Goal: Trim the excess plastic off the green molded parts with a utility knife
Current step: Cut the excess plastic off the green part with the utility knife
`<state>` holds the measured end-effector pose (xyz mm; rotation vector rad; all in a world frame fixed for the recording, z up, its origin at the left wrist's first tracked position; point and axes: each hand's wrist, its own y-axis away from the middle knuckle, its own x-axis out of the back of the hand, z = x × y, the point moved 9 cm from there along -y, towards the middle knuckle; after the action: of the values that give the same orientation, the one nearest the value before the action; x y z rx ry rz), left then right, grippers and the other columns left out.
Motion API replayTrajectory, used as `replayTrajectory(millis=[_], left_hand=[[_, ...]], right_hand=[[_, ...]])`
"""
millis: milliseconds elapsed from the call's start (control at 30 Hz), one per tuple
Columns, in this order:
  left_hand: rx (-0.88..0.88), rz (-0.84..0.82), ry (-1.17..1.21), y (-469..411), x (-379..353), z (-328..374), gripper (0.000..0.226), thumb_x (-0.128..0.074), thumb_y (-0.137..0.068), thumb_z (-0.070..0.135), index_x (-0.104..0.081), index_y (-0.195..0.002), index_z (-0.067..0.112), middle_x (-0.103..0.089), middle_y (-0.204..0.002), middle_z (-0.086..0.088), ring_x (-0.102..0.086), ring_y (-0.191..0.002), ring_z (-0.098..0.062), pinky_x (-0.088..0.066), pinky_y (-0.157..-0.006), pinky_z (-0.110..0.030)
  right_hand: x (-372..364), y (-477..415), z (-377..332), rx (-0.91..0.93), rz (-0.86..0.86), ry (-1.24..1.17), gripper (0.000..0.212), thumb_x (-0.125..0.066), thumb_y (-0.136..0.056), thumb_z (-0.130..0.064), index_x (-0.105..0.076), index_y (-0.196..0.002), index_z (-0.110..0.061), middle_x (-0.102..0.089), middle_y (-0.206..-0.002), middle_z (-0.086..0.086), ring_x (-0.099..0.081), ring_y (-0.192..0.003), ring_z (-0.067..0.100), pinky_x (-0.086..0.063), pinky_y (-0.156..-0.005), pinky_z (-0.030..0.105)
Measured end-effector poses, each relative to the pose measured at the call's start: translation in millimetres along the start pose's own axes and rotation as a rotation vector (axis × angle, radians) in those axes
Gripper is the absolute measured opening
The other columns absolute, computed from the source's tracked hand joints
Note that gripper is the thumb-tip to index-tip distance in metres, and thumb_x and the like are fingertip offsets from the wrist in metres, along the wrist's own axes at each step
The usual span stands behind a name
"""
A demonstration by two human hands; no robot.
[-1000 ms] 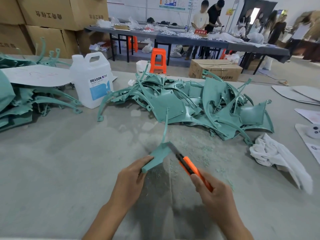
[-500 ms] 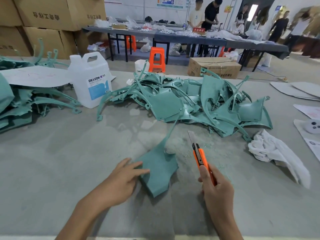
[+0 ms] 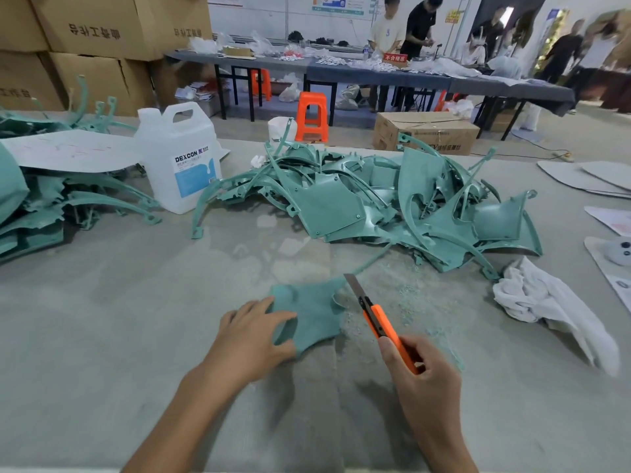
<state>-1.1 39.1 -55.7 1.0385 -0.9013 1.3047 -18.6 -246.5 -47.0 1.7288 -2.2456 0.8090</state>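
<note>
Head view: on the grey table point(image 3: 102, 336) the step in hand looks like the trimming cut on one piece. The left hand point(image 3: 252, 339), at about 7 o'clock of the frame, lies flat with its fingers slightly spread, pressing the green molded part point(image 3: 314, 312) down on the table near 6 o'clock. The right hand point(image 3: 420, 373), at 5 o'clock, has its fingers curled round the orange handle of the utility knife point(image 3: 379, 319). The blade is out and points to 11 o'clock, its tip just beside the part's right edge (whether steel touches plastic I cannot tell). The next move probably calls for setting the edge against the ragged lip there and drawing it along, with the pressing fingers kept off the blade's line. The pile of untrimmed parts point(image 3: 392, 206) lies at 12 to 2 o'clock, well apart from the hands, so most of the job seems to remain. As for writing, the white jug point(image 3: 181, 158) at 10 o'clock reads "DEXCON" on a blue-and-white label, its smaller lines too fine to read. The cardboard boxes point(image 3: 95, 32) at 11 o'clock carry Chinese characters printed upside down, and a red sign point(image 3: 395, 58) on the far bench at 1 o'clock reads "不合格区".
</note>
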Motion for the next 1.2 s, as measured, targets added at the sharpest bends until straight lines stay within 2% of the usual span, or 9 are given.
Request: replayTrajectory(millis=[67,200,300,433,567,733,800,900,1200], left_hand=[[-0.008,0.054,0.034,-2,5,0,0.052,-0.057,-0.085,0.053,-0.048,-0.135,0.044,-0.036,-0.15,0.005,-0.034,-0.139,-0.018,-0.029,-0.112,-0.036],[0.042,-0.019,0.07,-1,-16,11,0.093,-0.051,-0.074,0.083,-0.029,-0.15,0.036,-0.017,-0.162,-0.003,-0.025,-0.143,-0.024,-0.027,-0.115,-0.039],[0.035,0.123,0.121,-3,-5,18,0.074,-0.058,-0.082,0.066,-0.042,-0.146,0.032,-0.038,-0.149,0.001,-0.041,-0.123,-0.022,-0.039,-0.101,-0.035],[0.009,0.211,0.265,-1,16,11,0.052,-0.069,-0.083,0.054,-0.062,-0.129,0.032,-0.059,-0.128,0.011,-0.051,-0.106,-0.018,-0.039,-0.085,-0.029],[-0.019,0.215,0.342,10,27,-17,0.051,-0.082,-0.075,0.044,-0.069,-0.122,0.031,-0.061,-0.135,0.009,-0.057,-0.12,-0.017,-0.041,-0.094,-0.024],[-0.002,0.097,0.314,11,21,-46,0.066,-0.082,-0.073,0.05,-0.059,-0.134,0.038,-0.043,-0.154,0.0,-0.041,-0.14,-0.013,-0.03,-0.115,-0.028],[-0.012,0.09,0.246,8,17,-39,0.087,-0.073,-0.067,0.073,-0.048,-0.143,0.04,-0.034,-0.159,0.0,-0.029,-0.146,-0.017,-0.024,-0.12,-0.035],[-0.021,0.051,0.082,-2,7,-24,0.116,-0.041,-0.055,0.103,-0.027,-0.153,0.043,-0.012,-0.166,0.005,-0.007,-0.151,-0.016,-0.014,-0.123,-0.04],[0.067,0.091,0.108,-12,-17,-23,0.117,-0.026,-0.054,0.106,-0.02,-0.154,0.047,0.001,-0.166,0.012,0.004,-0.152,-0.01,-0.014,-0.121,-0.036]], right_hand=[[-4,1,0,0.007,-0.016,0.02,0.01,-0.076,-0.08,-0.045,-0.069,-0.082,-0.038,-0.064,-0.075,-0.017,-0.058,-0.067,0.008,-0.042,-0.054,0.02],[-1,-2,8,-0.019,0.022,-0.005,0.008,-0.076,-0.081,-0.043,-0.07,-0.082,-0.037,-0.065,-0.072,-0.016,-0.059,-0.068,0.009,-0.041,-0.055,0.017],[0,-1,7,-0.019,0.031,-0.024,0.009,-0.074,-0.081,-0.045,-0.07,-0.081,-0.036,-0.064,-0.07,-0.016,-0.058,-0.067,0.009,-0.039,-0.054,0.013],[0,0,5,-0.007,0.027,-0.038,0.01,-0.075,-0.082,-0.044,-0.07,-0.082,-0.035,-0.064,-0.071,-0.015,-0.057,-0.064,0.009,-0.038,-0.053,0.012],[-2,2,0,0.008,-0.006,-0.019,0.011,-0.075,-0.08,-0.046,-0.07,-0.081,-0.037,-0.065,-0.072,-0.016,-0.058,-0.064,0.008,-0.04,-0.053,0.015],[-8,3,-7,0.049,-0.04,0.065,0.012,-0.077,-0.077,-0.044,-0.07,-0.079,-0.035,-0.064,-0.068,-0.015,-0.06,-0.065,0.007,-0.043,-0.055,0.02],[-10,5,-11,0.082,-0.053,0.11,0.012,-0.079,-0.076,-0.043,-0.071,-0.079,-0.034,-0.064,-0.069,-0.015,-0.059,-0.065,0.007,-0.045,-0.058,0.022],[-13,8,-20,0.153,-0.083,0.206,0.016,-0.078,-0.077,-0.047,-0.072,-0.08,-0.033,-0.061,-0.07,-0.015,-0.057,-0.065,0.005,-0.048,-0.059,0.026],[-22,14,-34,0.247,-0.159,0.327,0.02,-0.07,-0.075,-0.052,-0.073,-0.08,-0.034,-0.058,-0.068,-0.013,-0.056,-0.061,0.008,-0.047,-0.055,0.027]])
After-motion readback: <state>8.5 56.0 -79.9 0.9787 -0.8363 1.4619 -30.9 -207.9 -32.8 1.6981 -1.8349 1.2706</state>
